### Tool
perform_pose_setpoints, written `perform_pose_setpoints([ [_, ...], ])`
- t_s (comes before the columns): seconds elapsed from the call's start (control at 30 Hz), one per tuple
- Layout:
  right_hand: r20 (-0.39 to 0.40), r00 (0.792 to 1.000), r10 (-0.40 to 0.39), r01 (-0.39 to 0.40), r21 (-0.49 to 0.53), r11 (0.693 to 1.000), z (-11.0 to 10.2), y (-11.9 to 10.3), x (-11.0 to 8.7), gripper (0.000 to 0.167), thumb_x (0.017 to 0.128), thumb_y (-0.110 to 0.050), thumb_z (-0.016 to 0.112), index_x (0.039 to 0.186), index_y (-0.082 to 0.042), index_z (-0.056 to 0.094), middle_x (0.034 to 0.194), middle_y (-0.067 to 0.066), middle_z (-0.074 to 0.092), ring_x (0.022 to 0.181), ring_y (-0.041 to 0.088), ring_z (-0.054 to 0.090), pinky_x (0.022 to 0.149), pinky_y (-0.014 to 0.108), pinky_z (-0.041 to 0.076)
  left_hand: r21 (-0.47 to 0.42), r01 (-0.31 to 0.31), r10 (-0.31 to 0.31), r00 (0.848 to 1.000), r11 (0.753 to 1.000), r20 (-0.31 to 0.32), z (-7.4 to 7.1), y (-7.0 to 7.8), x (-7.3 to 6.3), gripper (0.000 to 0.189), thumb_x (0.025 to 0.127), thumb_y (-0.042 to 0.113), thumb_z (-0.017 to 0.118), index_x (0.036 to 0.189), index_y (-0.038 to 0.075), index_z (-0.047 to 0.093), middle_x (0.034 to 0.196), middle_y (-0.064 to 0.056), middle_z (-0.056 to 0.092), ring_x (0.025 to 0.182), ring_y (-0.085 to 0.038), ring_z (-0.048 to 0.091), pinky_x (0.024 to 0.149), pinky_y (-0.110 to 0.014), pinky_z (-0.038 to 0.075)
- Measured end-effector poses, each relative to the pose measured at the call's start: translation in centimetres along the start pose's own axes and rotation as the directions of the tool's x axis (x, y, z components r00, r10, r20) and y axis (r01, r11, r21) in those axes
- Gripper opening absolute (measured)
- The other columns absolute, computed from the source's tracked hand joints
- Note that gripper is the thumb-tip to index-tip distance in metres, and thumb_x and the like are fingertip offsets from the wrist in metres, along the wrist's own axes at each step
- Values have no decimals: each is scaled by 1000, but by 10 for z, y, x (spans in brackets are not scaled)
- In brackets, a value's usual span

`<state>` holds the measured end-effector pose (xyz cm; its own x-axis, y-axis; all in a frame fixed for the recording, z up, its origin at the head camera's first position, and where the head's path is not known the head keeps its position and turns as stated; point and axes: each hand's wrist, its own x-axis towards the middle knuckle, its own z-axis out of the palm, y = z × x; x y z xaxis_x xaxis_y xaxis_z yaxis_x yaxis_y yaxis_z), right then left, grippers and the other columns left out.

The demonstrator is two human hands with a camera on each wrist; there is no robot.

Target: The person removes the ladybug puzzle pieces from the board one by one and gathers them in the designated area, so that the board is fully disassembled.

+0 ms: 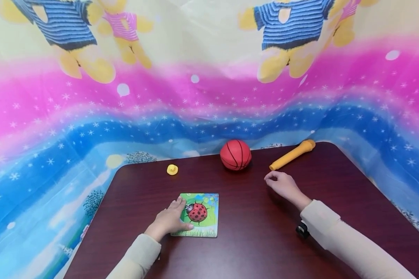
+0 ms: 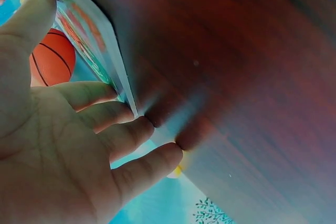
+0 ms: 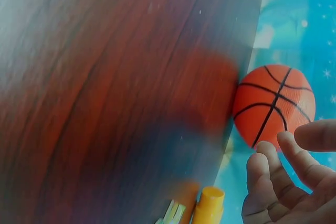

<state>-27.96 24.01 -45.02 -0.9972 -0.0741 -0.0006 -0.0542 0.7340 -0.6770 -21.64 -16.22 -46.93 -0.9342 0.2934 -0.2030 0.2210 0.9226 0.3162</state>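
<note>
A square ladybug picture board (image 1: 209, 221) lies flat on the dark table. My left hand (image 1: 169, 221) rests at its left side, thumb over the near part of the picture. In the left wrist view the fingers (image 2: 136, 137) of that hand are fairly straight and spread, with tips at the board's edge (image 2: 122, 66) and the tabletop. My right hand (image 1: 284, 186) is over the table, loosely bent and holding nothing. Just beyond it lies a yellow toy microphone (image 1: 291, 155), apart from the fingers. A red toy basketball (image 1: 235, 155) sits to its upper left.
A small yellow rubber duck (image 1: 172, 169) stands near the table's far left edge. Behind the table (image 1: 244, 248) hangs a printed curtain (image 1: 195, 97), close along the far edge. In the right wrist view, a small striped greenish thing (image 3: 174, 212) beside the microphone is unclear.
</note>
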Motion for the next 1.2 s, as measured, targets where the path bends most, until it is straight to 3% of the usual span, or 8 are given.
perform_pose_setpoints([
  [0.3, 22, 999, -29, 29, 30, 999, 23, -20, 8, 23, 94, -20, 54, 110, -9, 66, 114, 11, 63, 102, 29, 55, 86, 47, 45, -4, 12, -12, 1000, 1000, -6, -2, -2, 1, 96, 75, 51, 74, 147, 4, 32, 155, -14, 21, 141, -34, 22, 104, -60, 28],
  [0.5, 66, 997, -29, 26, 44, 999, 37, -30, 12, 22, 94, -21, 56, 110, -11, 66, 113, 9, 62, 96, 25, 53, 84, 45, 46, -16, 10, -10, 1000, 1000, 2, -1, 0, 5, 96, 75, 53, 73, 147, 5, 31, 156, -13, 19, 141, -34, 20, 105, -59, 27],
  [0.73, 95, 995, -33, 29, 47, 998, 47, -43, 11, 20, 93, -19, 56, 109, -11, 67, 103, 5, 63, 81, 21, 52, 72, 36, 45, -16, 15, -15, 1000, 1000, 13, -1, -1, 4, 97, 75, 54, 72, 148, 6, 30, 156, -13, 19, 141, -33, 20, 105, -59, 27],
  [1.03, 106, 994, -38, 31, 63, 998, 60, -57, 12, 19, 92, -19, 58, 107, -12, 68, 101, 4, 64, 77, 20, 52, 70, 34, 46, -15, 22, -22, 1000, 1000, 12, -2, -5, 3, 97, 74, 54, 73, 147, 6, 31, 156, -12, 20, 141, -33, 20, 105, -60, 27],
  [1.2, 99, 992, -79, 74, 60, 995, 72, -65, 11, 16, 90, -16, 61, 103, -11, 69, 96, 2, 64, 75, 17, 53, 71, 33, 48, -20, 13, -13, 1000, 1000, 13, -1, -5, 3, 96, 75, 53, 72, 147, 6, 31, 155, -13, 20, 141, -33, 21, 105, -59, 27],
])
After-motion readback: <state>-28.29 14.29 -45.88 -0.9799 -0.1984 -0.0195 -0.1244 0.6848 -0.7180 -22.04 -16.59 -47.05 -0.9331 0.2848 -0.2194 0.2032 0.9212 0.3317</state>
